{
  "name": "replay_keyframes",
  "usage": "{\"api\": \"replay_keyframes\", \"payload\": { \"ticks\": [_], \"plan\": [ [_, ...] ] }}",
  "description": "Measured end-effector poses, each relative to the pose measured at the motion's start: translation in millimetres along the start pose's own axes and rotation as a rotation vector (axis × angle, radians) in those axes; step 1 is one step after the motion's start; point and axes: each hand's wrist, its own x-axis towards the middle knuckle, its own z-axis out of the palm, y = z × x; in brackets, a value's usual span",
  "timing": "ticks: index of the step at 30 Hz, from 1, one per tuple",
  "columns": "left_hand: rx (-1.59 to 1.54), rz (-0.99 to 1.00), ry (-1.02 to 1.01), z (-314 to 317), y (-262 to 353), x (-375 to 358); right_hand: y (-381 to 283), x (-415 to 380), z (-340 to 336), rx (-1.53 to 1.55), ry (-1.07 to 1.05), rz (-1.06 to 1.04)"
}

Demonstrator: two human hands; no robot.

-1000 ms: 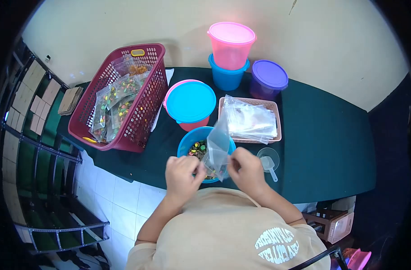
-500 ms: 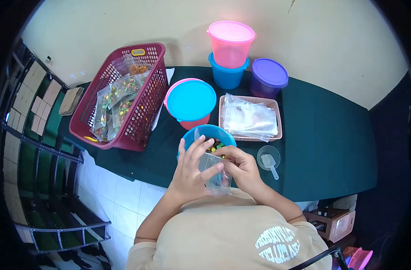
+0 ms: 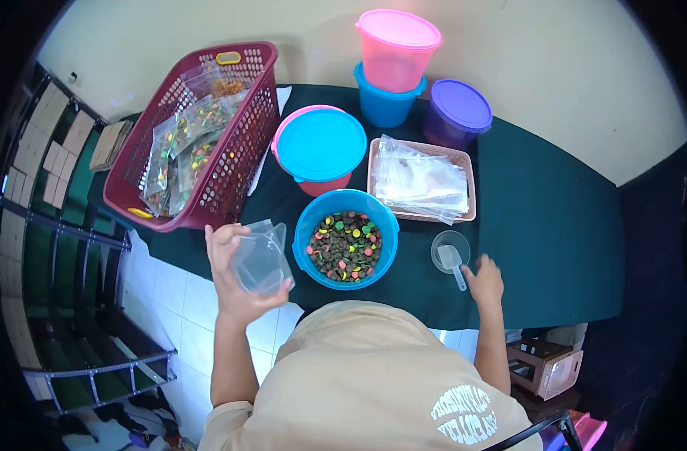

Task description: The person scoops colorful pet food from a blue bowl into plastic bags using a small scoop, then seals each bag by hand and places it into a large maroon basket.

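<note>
My left hand point(image 3: 236, 278) grips a clear plastic bag point(image 3: 262, 259), its mouth spread apart and nothing visible inside. To the right of that bag stands a blue tub point(image 3: 302, 255) holding small brown pieces point(image 3: 336, 252) mixed with pink, yellow and green ones. My right hand point(image 3: 486, 281) is beside the handle of a small translucent scoop point(image 3: 451, 259), fingers apart and not closed on it. The scoop lies across a round clear dish point(image 3: 439, 242).
A maroon basket point(image 3: 242, 169) at the left holds several filled bags point(image 3: 200, 124). Flat clear bags point(image 3: 422, 180) lie in a pink tray point(image 3: 473, 197). Lidded tubs in blue point(image 3: 321, 146), pink point(image 3: 398, 56) and purple point(image 3: 460, 109) stand behind. A shelf rack point(image 3: 65, 248) is at the far left.
My hands have moved apart. The left carried the plastic bag left, away from the tub, and the bag is now spread wide. The right let go of the bag and moved to the scoop.
</note>
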Motion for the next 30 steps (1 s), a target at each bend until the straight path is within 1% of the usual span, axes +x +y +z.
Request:
{"api": "replay_keyframes", "payload": {
  "ticks": [1,2,3,4,5,6,7,8,9,10,11,12,14,15,16,18,19,20,21,22,23,24,25,26,27,28,29,30],
  "plan": [
    [0.063,-0.072,-0.075,-6,-4,-1,13,-1,12,-0.031,-0.098,0.07],
    [0.123,-0.142,-0.153,-11,-6,-1,22,1,28,-0.038,-0.107,0.064],
    [0.159,-0.212,-0.223,-13,-7,0,30,2,44,0.048,-0.198,0.107],
    [0.158,-0.221,-0.226,-12,-10,0,30,1,51,0.134,-0.286,0.153],
    [0.09,-0.348,-0.362,-10,-13,1,30,2,59,0.296,-0.37,0.246],
    [0.02,-0.473,-0.496,-8,-17,1,26,1,59,0.291,-0.375,0.246],
    [-0.029,-0.518,-0.557,-5,-23,-1,22,1,60,0.305,-0.393,0.231],
    [-0.032,-0.521,-0.559,-3,-29,-3,18,1,60,0.319,-0.408,0.22],
    [-0.18,-0.608,-0.585,0,-35,-5,12,2,61,0.314,-0.408,0.228],
    [-0.333,-0.694,-0.612,5,-43,-7,7,3,63,0.37,-0.441,0.297],
    [-0.476,-0.738,-0.614,9,-57,-13,6,3,66,0.424,-0.471,0.368],
    [-0.49,-0.738,-0.618,12,-69,-18,9,3,73,0.417,-0.466,0.379],
    [-0.662,-0.859,-0.667,18,-91,-24,18,3,93,0.773,-0.458,0.438],
    [-0.807,-0.906,-0.666,20,-99,-25,13,0,90,0.779,-0.452,0.454],
    [-0.816,-0.911,-0.663,22,-106,-28,10,-2,86,0.768,-0.45,0.457],
    [-1.548,-0.998,-0.405,26,-117,-32,1,-14,68,0.481,-0.249,0.371],
    [-1.5,-0.945,-0.382,23,-117,-25,-4,-20,59,0.468,-0.249,0.377],
    [-1.514,-0.952,-0.378,22,-121,-21,-8,-26,50,0.325,0.032,0.104],
    [-1.46,-0.947,-0.429,21,-125,-17,-13,-32,37,0.173,0.302,-0.174],
    [-1.405,-0.94,-0.48,21,-130,-13,-37,-41,8,0.157,0.297,-0.173],
    [-1.329,-0.919,-0.596,20,-134,-5,-79,-51,-29,0.125,0.226,-0.194],
    [-1.342,-0.921,-0.601,22,-140,-1,-115,-58,-53,0.097,0.156,-0.209],
    [-1.23,-0.888,-0.753,26,-146,4,-141,-63,-64,0.087,0.158,-0.197],
    [-1.114,-0.845,-0.899,30,-151,10,-163,-66,-72,-0.059,0.095,-0.317],
    [-1.027,-0.808,-0.951,37,-153,17,-183,-66,-72,-0.206,0.028,-0.439],
    [-1.037,-0.803,-0.954,48,-155,19,-203,-64,-68,-0.214,-0.023,-0.467],
    [-1.072,-0.799,-0.965,64,-158,19,-209,-57,-50,-0.305,-0.089,-0.53],
    [-1.105,-0.791,-0.979,77,-159,21,-223,-53,-38,-0.438,-0.173,-0.516]
  ]
}}
